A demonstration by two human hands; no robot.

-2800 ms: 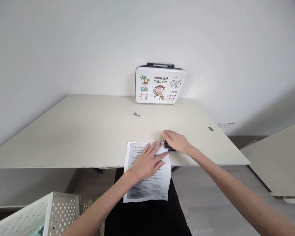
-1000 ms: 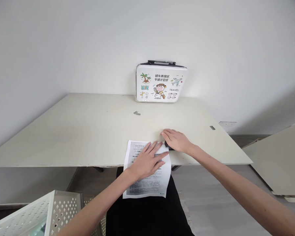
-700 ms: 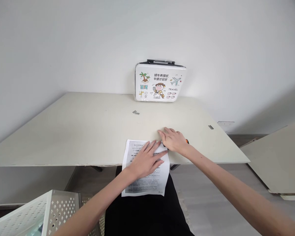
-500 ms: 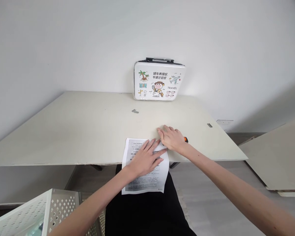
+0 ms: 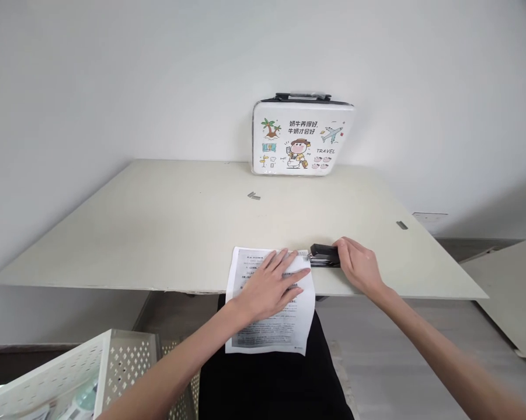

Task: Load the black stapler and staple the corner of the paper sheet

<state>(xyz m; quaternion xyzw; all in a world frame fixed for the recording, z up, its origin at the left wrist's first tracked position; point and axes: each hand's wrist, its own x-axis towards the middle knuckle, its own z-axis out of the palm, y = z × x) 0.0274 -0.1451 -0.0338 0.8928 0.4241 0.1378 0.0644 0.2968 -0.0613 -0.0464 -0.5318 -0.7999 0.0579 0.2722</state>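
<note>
Printed paper [image 5: 263, 335] lies over the table's front edge, its lower part hanging above my lap. My left hand [image 5: 274, 286] rests flat on it with the fingers spread. Gripped at its right end, a black stapler [image 5: 324, 255] is in my right hand [image 5: 359, 265]. The stapler's front end is at the paper's upper right corner; whether the paper sits between its jaws I cannot tell.
On the pale table [image 5: 179, 233], a few staple strips [image 5: 254, 196] lie toward the back, and another strip [image 5: 401, 225] is at the right. A white cartoon-printed case [image 5: 302, 140] stands against the wall. A perforated white basket [image 5: 129, 361] is at lower left.
My right hand has moved right, from on top of the stapler to its right end, leaving the stapler visible. My left hand stays flat on the paper. The view has shifted slightly.
</note>
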